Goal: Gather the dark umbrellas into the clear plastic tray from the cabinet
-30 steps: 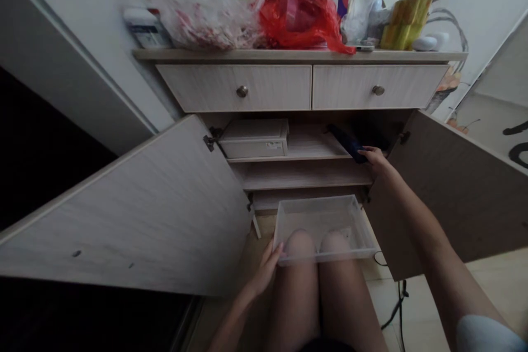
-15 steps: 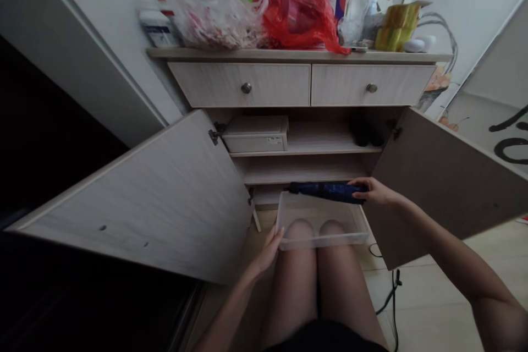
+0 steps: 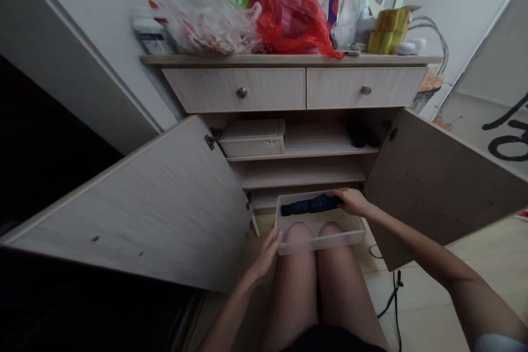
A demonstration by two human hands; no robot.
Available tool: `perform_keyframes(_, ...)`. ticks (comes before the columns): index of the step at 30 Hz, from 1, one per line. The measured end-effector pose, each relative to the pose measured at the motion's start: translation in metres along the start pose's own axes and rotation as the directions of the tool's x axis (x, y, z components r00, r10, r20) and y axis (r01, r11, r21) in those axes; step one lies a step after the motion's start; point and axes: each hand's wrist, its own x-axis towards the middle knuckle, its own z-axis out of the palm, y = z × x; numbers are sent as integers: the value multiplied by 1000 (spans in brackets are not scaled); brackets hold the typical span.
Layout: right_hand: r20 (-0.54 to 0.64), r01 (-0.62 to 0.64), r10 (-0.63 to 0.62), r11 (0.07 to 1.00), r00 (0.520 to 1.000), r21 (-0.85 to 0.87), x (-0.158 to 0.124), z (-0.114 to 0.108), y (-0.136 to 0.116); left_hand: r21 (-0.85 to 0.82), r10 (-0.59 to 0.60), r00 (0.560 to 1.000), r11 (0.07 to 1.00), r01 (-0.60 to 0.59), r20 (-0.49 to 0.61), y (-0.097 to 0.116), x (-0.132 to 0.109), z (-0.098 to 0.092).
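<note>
A clear plastic box without a lid [image 3: 342, 240] rests on my knees before the opened cabinet. My left hand [image 3: 270, 247] grips the box by its left front corner. Inside the box, along its far wall, lies a folded dark blue umbrella [image 3: 311, 205], its dark end toward the left. My right hand [image 3: 350, 201] is closed around the umbrella's right end, over the far right part of the box. That end is mostly hidden by the fingers.
Two cabinet doors, left [image 3: 144, 214] and right [image 3: 445, 187], stand swung out on both sides. A white drawer box [image 3: 253, 146] and dark shoes [image 3: 361, 132] sit on the upper shelf. A red plastic bag [image 3: 289, 16] lies on top. A black cable [image 3: 391, 297] runs along the floor.
My right hand has moved left and slightly down, bringing the umbrella from above the box's far edge into the box. My left hand keeps its hold on the box.
</note>
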Motion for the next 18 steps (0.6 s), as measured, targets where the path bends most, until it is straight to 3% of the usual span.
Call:
perform_keyframes(6, -8, -39, 39, 999, 999, -15, 10, 10, 11, 61, -45, 999, 997, 45, 0, 10, -4, 1)
perform_keyframes(9, -47, -77, 77, 997, 996, -9, 29, -6, 37, 57, -29, 1000, 998, 29, -10, 12, -5, 1)
perform_keyframes(11, -130, -199, 198, 980, 972, 6, 48, -22, 62, 53, -20, 1000, 998, 20, -13, 12, -3, 1)
perform_keyframes(13, -251, -399, 392, 917, 885, 25, 69, -37, 88, 46, -23, 1000, 999, 23, -13, 10, -1, 1)
perform_keyframes(15, -353, -576, 551, 817, 756, 42, 89, -48, 112, 29, -44, 999, 999, 44, -14, 7, 1, 1)
perform_keyframes(18, -401, -708, 670, 703, 625, 73, 115, -55, 139, 15, -70, 998, 997, 70, -5, 6, 3, -1)
